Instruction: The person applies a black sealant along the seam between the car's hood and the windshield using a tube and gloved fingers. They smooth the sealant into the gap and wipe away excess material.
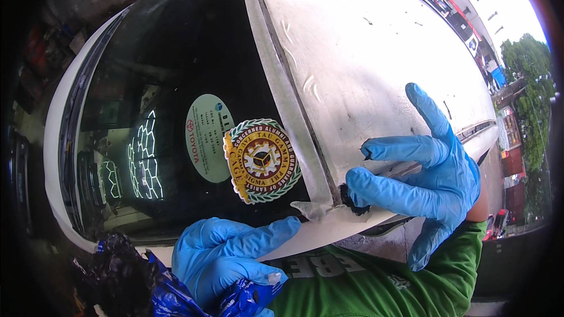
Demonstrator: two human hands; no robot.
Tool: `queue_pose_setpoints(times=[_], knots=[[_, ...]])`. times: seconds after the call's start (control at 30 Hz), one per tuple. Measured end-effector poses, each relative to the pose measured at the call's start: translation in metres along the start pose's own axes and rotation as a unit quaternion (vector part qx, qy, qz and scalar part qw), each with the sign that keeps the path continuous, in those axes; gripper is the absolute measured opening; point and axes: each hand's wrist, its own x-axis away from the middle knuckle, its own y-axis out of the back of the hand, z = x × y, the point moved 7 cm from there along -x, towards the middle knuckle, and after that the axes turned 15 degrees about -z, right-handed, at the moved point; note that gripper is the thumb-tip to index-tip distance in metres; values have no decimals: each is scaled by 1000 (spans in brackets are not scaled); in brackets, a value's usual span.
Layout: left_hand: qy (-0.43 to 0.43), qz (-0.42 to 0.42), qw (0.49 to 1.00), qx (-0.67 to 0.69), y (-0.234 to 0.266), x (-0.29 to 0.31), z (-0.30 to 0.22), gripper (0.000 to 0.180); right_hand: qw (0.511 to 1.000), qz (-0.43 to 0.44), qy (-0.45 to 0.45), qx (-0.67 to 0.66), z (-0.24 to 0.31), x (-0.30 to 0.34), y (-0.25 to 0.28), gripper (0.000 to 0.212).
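Note:
My left hand [217, 258], in a blue glove, is closed around a crumpled blue plastic wrapper [176, 293] with a sticky black lump of putty [120, 273] at its left. Its index finger stretches towards the lower corner of the dark car window [176, 35]. My right hand [432, 179], also gloved in blue, spreads its fingers over the edge of the white car roof [376, 41]. Black smears mark its fingertips. Beside one fingertip sits a patch of black putty [348, 199] at the roof corner. I cannot tell whether that finger presses it.
A pale strip [288, 91] runs between glass and roof, with a loose translucent flap [314, 209] at its lower end. A round gear-patterned sticker [262, 161] and an oval pale sticker [205, 138] are on the glass. Trees [529, 64] and a building lie beyond the roof.

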Motion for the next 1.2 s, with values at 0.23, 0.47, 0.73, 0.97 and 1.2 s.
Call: queue_pose_setpoints(times=[0.23, 0.47, 0.73, 0.97, 1.2], knots=[[4, 6, 1000, -4, 0, -4, 2, 36, 989, -36, 139, 17, -8, -1, -4, 78], [1, 15, 1000, -3, -1, -7, 3, 36, 996, 5, 81, 33, -9, -8, 3, 66], [-7, 19, 1000, -4, -2, -11, 0, 36, 997, 55, -13, 51, -7, -18, 16, 52], [-13, 26, 1000, -7, -2, -12, -2, 37, 938, 188, -255, 143, -17, -14, 29, 21], [-19, 19, 999, -18, -5, -14, -3, 37, 940, 154, -271, 135, -22, -16, 45, 25]])
